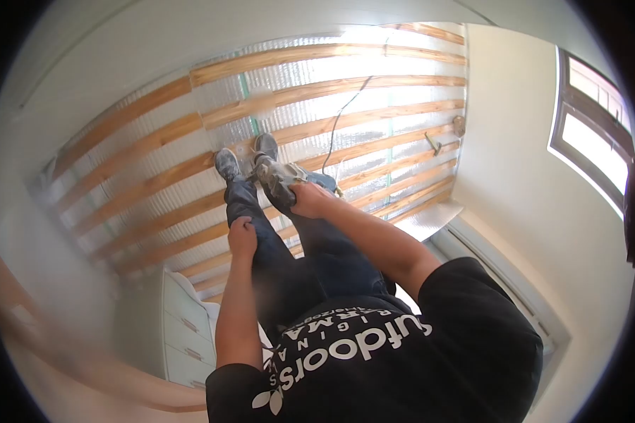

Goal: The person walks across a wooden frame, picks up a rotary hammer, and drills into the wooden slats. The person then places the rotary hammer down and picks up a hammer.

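Note:
My right hand [312,199] is closed around a pale grey and blue item [279,175] in front of my right shin. Its shape is unclear; it could be a tool or a bundled glove. My left hand [243,237] hangs beside my left trouser leg [249,206], fingers curled in. Whether anything is inside that fist is hidden. Both of my grey shoes [227,163] are on the wooden slats [296,134], which run across silvery foil sheeting [307,111]. A dark cord [336,121] lies over the slats and reaches down close to the grey and blue item.
A pale chest of drawers [189,331] stands on the left. On the right are a cream wall [508,134] and a dark-framed window [593,130]. Near that wall, an angled object [432,144] and a small round brown piece [459,126] lie by the slats.

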The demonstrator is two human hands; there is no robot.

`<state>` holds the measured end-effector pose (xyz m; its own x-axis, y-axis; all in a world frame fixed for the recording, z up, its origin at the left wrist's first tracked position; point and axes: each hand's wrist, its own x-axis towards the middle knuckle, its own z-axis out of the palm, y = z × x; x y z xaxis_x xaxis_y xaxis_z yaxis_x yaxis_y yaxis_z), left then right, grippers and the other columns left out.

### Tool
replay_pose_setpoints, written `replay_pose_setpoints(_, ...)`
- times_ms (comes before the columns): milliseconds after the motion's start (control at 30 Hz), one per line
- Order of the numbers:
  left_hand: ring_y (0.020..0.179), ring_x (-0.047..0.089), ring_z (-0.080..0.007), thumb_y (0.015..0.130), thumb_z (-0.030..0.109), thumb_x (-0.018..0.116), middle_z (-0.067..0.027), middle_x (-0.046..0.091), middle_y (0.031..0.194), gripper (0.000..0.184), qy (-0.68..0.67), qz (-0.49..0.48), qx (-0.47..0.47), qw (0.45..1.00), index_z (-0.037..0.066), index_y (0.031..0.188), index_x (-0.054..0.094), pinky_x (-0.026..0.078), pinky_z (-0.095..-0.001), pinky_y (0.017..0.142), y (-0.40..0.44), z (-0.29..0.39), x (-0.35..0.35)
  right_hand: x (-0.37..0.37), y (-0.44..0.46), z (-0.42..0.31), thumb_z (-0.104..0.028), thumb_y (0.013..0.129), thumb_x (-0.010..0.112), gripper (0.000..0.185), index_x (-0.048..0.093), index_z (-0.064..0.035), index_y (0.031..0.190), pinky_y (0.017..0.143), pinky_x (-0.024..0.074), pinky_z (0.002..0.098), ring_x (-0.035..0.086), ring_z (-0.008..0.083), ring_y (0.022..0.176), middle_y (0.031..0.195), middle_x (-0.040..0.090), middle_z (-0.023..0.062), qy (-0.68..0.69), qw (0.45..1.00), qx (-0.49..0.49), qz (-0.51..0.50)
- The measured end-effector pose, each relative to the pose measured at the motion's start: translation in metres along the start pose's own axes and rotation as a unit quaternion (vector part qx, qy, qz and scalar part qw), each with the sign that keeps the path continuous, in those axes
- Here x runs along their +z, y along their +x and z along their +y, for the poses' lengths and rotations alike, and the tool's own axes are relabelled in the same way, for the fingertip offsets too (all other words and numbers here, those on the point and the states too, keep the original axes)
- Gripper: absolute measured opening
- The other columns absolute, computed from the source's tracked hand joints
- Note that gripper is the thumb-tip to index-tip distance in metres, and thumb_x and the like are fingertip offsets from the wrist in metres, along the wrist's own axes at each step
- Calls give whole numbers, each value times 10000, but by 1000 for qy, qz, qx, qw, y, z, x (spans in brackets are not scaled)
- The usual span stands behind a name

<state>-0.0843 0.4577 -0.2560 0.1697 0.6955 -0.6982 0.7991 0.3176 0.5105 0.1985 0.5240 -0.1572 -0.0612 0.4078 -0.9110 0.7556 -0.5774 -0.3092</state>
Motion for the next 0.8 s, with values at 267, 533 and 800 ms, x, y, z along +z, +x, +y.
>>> replay_pose_setpoints(267,1152,700,-379,1012,192,586,-228,744,1204,322,35,40,-64,997,-7,1225,722,533,-435,1006,-75,-53,-123,-34,-95,59,-269,798,710,430,697,-68,1178,942,546,518,708,431,1072,1068,745,247,26,996,-25,84)
replay_pose_setpoints(533,1079,706,-329,1007,221,581,-201,754,1124,347,56,135,-69,987,-39,1198,711,521,-410,1002,-193,-94,-209,-68,-139,116,-306,788,752,465,717,-51,1175,920,563,501,716,433,1053,1075,754,255,40,989,-11,144)
replay_pose_setpoints(800,1073,688,-260,988,187,610,-162,743,1139,358,-213,129,-88,964,-59,1231,705,526,-368,984,-232,-61,-180,-59,-134,170,-435,894,722,467,744,-43,1147,788,592,435,760,299,853,920,770,186,82,984,33,155)
